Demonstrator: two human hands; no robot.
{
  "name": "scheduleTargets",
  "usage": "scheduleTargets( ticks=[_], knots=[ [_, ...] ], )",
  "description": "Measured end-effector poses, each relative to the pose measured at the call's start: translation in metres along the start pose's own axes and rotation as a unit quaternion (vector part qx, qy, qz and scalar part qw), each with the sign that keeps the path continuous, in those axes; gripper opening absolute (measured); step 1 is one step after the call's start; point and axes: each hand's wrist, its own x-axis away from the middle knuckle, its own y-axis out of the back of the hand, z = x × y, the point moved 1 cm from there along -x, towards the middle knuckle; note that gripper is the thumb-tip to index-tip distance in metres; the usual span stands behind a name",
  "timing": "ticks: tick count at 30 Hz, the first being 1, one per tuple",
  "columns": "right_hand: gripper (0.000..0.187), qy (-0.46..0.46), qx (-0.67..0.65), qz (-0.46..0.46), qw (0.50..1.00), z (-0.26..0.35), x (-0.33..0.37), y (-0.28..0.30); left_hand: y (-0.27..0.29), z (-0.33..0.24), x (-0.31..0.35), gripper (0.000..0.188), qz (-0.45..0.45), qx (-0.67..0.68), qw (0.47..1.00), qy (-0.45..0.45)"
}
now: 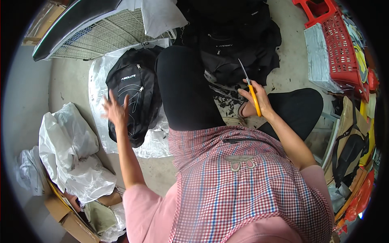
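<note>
A black backpack (133, 93) with zips and a pale outline pattern lies on a white plastic sheet (98, 117) at my left. Over its left edge is my left hand (116, 110), fingers spread and holding nothing; whether it touches the fabric I cannot tell. My right hand (259, 99) is closed round a pair of yellow-handled scissors (254, 97), whose blades point up and away from me. Beyond the scissors, more black backpacks (235, 48) lie heaped on the floor. Small black scraps (227, 103) are scattered near my right foot.
A wire-mesh rack (93, 38) stands at the far left. White plastic bags (69, 146) and a cardboard box (75, 222) sit at the near left. On the right are a red perforated crate (339, 46), a silvery wrapped block (320, 56) and tan-and-black material (348, 141).
</note>
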Motion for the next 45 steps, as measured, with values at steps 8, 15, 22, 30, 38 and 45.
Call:
scheduleTargets(
  ticks=[8, 15, 22, 30, 38, 45],
  knots=[
    [0.042, -0.094, -0.247, 0.087, 0.961, 0.037, -0.003, -0.019, -0.131, 0.059, 0.141, 0.08, -0.195, 0.147, 0.955, 0.166],
    [0.037, -0.031, -0.212, 0.049, 0.976, 0.054, -0.006, 0.049, -0.053, 0.033, 0.097, 0.075, -0.011, 0.008, 0.981, 0.191],
    [0.035, 0.003, -0.209, 0.028, 0.978, 0.059, -0.035, 0.107, 0.144, -0.115, -0.05, 0.017, -0.103, 0.462, 0.857, -0.205],
    [0.038, -0.03, -0.29, 0.019, 0.956, 0.052, -0.034, 0.122, -0.047, -0.365, -0.161, 0.021, 0.332, 0.372, 0.804, -0.325],
    [0.04, -0.095, -0.399, -0.049, 0.911, 0.024, -0.033, 0.145, -0.242, -0.412, -0.075, 0.031, 0.347, 0.176, 0.909, -0.151],
    [0.041, -0.078, -0.43, -0.025, 0.899, 0.044, -0.038, 0.146, -0.147, -0.405, -0.095, 0.037, 0.248, 0.29, 0.922, -0.067]
  ],
)
